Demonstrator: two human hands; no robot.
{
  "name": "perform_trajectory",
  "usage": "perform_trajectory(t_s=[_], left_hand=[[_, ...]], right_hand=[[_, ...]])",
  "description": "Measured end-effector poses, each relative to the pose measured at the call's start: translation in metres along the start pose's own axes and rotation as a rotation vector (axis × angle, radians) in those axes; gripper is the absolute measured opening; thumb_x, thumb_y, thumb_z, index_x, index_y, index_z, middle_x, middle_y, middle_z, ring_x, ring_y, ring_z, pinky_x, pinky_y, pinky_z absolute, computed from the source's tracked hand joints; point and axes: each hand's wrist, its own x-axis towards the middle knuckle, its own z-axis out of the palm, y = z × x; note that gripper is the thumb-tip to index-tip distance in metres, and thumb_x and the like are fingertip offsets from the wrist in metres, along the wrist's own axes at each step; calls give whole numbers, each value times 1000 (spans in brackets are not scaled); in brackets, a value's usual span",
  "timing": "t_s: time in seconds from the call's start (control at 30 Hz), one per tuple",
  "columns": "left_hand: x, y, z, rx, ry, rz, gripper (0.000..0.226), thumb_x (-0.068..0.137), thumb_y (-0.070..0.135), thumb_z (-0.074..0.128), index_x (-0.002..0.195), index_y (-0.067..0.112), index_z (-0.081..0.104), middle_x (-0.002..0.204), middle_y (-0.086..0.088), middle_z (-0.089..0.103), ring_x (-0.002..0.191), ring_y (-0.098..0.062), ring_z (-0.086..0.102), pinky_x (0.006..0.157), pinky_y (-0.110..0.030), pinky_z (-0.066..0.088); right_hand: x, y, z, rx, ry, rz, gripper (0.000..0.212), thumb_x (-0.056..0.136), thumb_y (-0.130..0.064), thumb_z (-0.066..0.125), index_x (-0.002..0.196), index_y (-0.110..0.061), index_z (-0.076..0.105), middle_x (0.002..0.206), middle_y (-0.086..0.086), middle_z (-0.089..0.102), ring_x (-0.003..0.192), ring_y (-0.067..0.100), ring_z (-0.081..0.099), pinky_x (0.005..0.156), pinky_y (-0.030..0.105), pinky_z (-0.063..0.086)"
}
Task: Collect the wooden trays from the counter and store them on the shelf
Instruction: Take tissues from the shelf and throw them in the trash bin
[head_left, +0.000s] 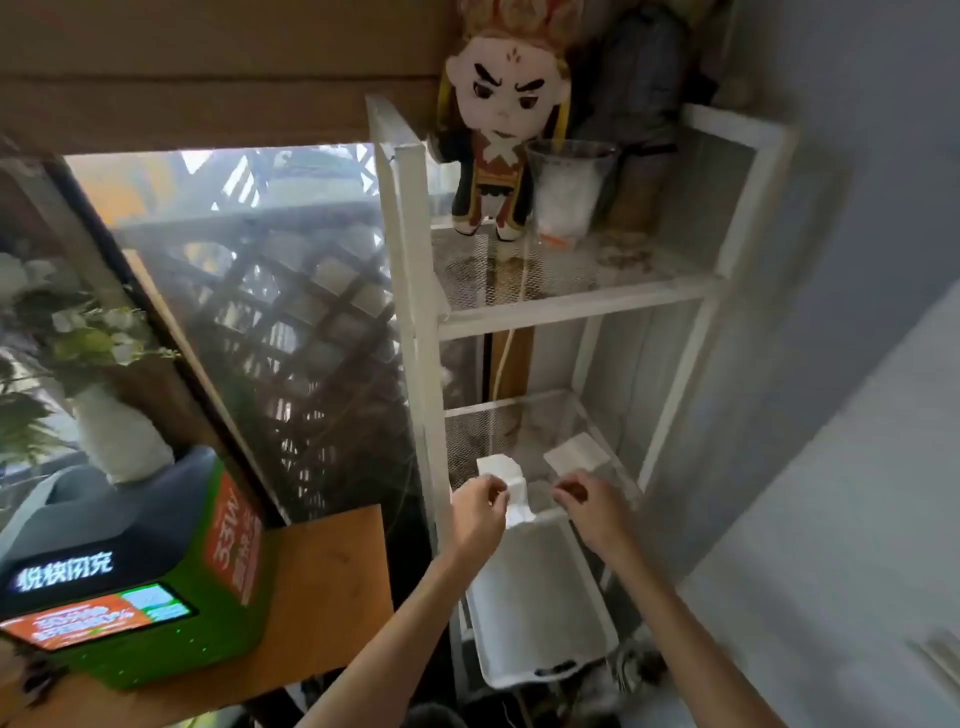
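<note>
No wooden tray shows in this view. Both my hands reach into the middle level of a white metal shelf unit (571, 306). My left hand (478, 514) pinches a folded white paper packet (506, 475) that lies on the mesh shelf. My right hand (592, 512) is level with it, a little to the right, with fingers curled and thumb pressed to them; nothing clear shows in it. A second flat white packet (576, 451) lies just behind my right hand. Below my hands a white plastic tray (540, 597) juts forward from the lower level.
A plush doll (501, 119), a clear cup (569, 187) and a dark jar stand on the top shelf. To the left are a wooden counter (332, 587), a green charging kiosk (135, 587), a white vase with flowers (119, 436) and a window. A grey wall runs along the right.
</note>
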Motion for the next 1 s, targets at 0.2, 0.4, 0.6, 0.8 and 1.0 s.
perform_trajectory(t_s=[0.2, 0.4, 0.6, 0.8, 1.0], left_hand=[[36, -9, 30, 193, 139, -136, 26, 98, 11, 51, 123, 7, 60, 120, -8, 52, 103, -21, 54, 86, -29, 48], [36, -37, 45, 300, 189, -79, 13, 96, 10, 48, 101, 11, 61, 117, -5, 49, 103, -21, 50, 78, -35, 53], [57, -23, 48, 126, 272, 1, 9, 92, 14, 55, 98, 15, 62, 103, -1, 60, 98, -20, 55, 86, -38, 51], [112, 24, 66, 57, 69, 100, 9, 94, 11, 54, 96, 8, 62, 97, -5, 56, 88, -20, 54, 72, -27, 42], [164, 32, 108, 291, -227, 66, 22, 92, 21, 60, 109, 7, 66, 115, -14, 66, 108, -30, 61, 81, -33, 46]], right_hand=[[66, -9, 36, -322, -112, -130, 25, 86, -34, 71, 107, -21, 70, 112, 2, 67, 108, 21, 54, 78, 30, 44], [76, 5, 54, -408, -231, -185, 33, 89, -41, 65, 120, -28, 65, 125, 1, 54, 118, 21, 41, 90, 29, 38], [84, 13, 41, 74, -175, -84, 13, 95, -22, 62, 105, -15, 65, 104, 0, 67, 96, 11, 54, 75, 12, 44], [96, 45, 10, 251, 20, 153, 12, 97, -27, 59, 100, -16, 62, 90, -4, 68, 83, 15, 68, 75, 35, 59], [113, 77, 13, 110, 125, 409, 17, 97, -25, 54, 104, -12, 62, 97, 6, 70, 95, 29, 66, 88, 43, 52]])
